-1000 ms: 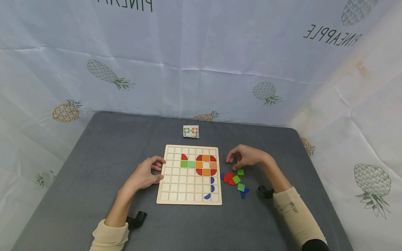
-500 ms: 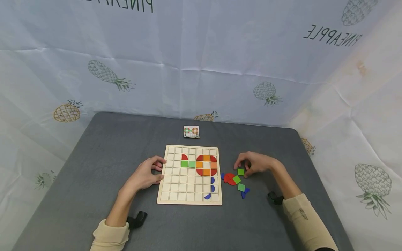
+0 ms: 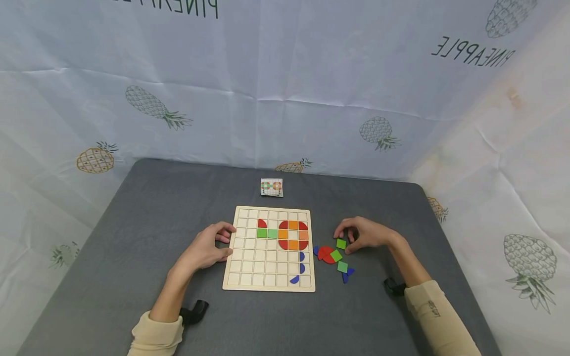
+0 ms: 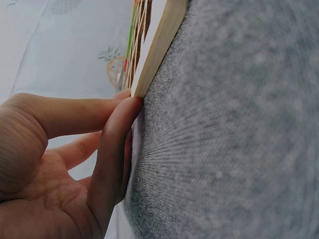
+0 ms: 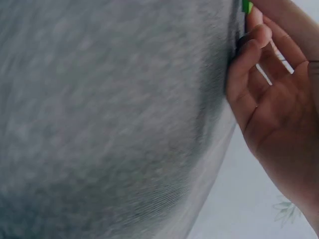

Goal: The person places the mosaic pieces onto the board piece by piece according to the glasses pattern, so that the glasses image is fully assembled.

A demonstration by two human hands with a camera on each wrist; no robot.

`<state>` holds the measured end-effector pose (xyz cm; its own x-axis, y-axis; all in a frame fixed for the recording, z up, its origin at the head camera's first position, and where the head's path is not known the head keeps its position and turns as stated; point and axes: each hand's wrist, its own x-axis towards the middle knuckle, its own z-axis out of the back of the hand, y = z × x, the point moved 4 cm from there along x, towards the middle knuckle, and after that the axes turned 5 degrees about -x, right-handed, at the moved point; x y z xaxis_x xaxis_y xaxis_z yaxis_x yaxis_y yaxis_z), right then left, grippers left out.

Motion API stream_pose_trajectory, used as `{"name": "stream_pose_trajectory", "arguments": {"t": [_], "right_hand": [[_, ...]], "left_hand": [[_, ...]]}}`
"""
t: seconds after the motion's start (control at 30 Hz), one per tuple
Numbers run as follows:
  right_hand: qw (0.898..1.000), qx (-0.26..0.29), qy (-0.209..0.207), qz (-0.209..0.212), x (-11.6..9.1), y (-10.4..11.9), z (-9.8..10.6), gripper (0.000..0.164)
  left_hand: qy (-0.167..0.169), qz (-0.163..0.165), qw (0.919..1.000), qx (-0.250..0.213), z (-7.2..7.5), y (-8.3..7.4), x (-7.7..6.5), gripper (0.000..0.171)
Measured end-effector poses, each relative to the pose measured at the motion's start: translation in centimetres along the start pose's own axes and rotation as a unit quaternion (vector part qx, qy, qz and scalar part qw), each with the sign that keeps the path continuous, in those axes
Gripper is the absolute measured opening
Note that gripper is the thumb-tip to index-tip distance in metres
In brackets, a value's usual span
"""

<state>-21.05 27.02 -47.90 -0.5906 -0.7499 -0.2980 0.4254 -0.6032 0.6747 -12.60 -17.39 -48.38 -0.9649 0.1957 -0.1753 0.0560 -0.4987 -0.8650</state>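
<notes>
In the head view, a square wooden grid board [image 3: 249, 267] lies on the table. Red, orange and green tiles sit in its upper cells, and several blue pieces lie down its right side. My left hand [image 3: 206, 247] touches the board's left edge with thumb and fingertips; the left wrist view shows them right at the board's side [image 4: 162, 50]. Right of the board, my right hand [image 3: 365, 233] pinches a green square tile [image 3: 341, 244] between thumb and forefinger. Only a sliver of green tile [image 5: 246, 6] shows at the top of the right wrist view.
Beside the board lie loose red pieces [image 3: 327, 251], two more green squares [image 3: 342, 267] and small blue pieces [image 3: 350, 271]. A small patterned card [image 3: 271, 187] rests behind the board on the grey table [image 3: 187, 188]. A pineapple-print curtain [image 3: 294, 64] hangs behind.
My right hand has moved right and toward me, and its thumb and forefinger have come round the green square, which has turned slightly. The left hand stays at the board's edge.
</notes>
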Motion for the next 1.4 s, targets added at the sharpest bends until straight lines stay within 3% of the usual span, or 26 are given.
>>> {"name": "stream_pose_trajectory", "arguments": {"t": [0.33,0.83,1.1,1.4], "right_hand": [[0.999,0.011,-0.031,0.042,-0.4,-0.8,-0.3,0.037],[0.997,0.010,-0.078,0.020,0.0,-0.3,-0.4,0.032],[0.992,-0.014,-0.122,0.016,3.5,2.6,-0.2,0.036],[0.992,-0.027,-0.107,0.054,9.7,8.0,-0.7,0.037]], "left_hand": [[0.000,0.006,1.0000,-0.004,-0.1,0.1,0.0,0.049],[-0.001,0.006,1.0000,-0.001,-0.1,-0.3,-0.2,0.049],[-0.003,0.002,1.0000,-0.002,-0.2,-0.3,-0.2,0.050],[0.000,0.005,1.0000,-0.002,-0.2,-0.3,-0.2,0.051]]}}
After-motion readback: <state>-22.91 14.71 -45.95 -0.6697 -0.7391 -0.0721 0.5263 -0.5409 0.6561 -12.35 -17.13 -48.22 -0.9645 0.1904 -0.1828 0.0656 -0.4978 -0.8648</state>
